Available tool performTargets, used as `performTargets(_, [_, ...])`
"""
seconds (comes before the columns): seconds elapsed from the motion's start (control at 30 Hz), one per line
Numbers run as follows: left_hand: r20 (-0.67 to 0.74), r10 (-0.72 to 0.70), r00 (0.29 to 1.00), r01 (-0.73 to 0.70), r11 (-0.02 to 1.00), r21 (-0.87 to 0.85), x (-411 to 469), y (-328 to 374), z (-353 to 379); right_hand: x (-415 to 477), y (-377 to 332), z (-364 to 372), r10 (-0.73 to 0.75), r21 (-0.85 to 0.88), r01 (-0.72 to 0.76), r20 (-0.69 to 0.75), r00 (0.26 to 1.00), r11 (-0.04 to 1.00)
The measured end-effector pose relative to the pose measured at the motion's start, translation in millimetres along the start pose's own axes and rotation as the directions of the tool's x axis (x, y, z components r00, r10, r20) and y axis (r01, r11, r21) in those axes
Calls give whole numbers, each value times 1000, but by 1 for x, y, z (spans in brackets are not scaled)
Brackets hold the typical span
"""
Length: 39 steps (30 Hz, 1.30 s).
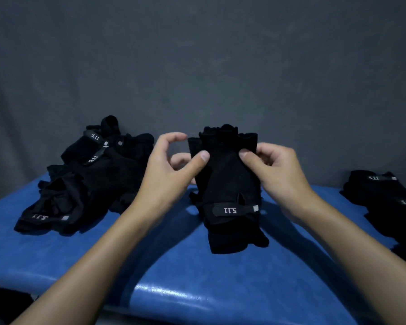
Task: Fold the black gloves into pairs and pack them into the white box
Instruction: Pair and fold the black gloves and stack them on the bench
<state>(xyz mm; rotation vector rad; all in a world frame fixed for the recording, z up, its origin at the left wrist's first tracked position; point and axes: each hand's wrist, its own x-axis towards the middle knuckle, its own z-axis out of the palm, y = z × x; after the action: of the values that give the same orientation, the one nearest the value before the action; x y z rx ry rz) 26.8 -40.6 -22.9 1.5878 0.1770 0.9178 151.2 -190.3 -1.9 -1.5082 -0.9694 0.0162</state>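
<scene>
A pair of black fingerless gloves (227, 184) with a "5.11" wrist strap is held upright above the blue table (185, 277). My left hand (171, 170) pinches its left edge with the thumb in front. My right hand (272, 170) pinches its right edge near the finger openings. A loose heap of black gloves (85, 181) lies on the table at the left. More black gloves (389, 202) lie at the right edge. The white box is not in view.
A dark grey cloth backdrop (197, 66) hangs right behind the table. The table's glossy front edge (174, 299) runs just below my forearms.
</scene>
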Motion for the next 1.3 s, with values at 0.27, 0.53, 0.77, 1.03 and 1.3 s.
performTargets(0.27, [76,54,996,-69,975,211,-5,-16,11,-7,18,-17,95,-251,-67,104,990,966])
performTargets(0.53, [63,-97,993,90,990,109,-10,-11,19,-6,27,-27,145,-188,-148,-32,989,971])
performTargets(0.77, [107,-221,970,142,860,490,-13,-34,8,-2,43,-26,213,-473,-138,107,971,870])
performTargets(1.03, [308,-89,947,-143,742,654,-29,-28,9,-15,51,-52,356,-432,-282,99,929,857])
performTargets(1.3, [463,-52,885,-281,733,620,-39,-30,14,-23,62,-45,372,-474,-270,135,918,838])
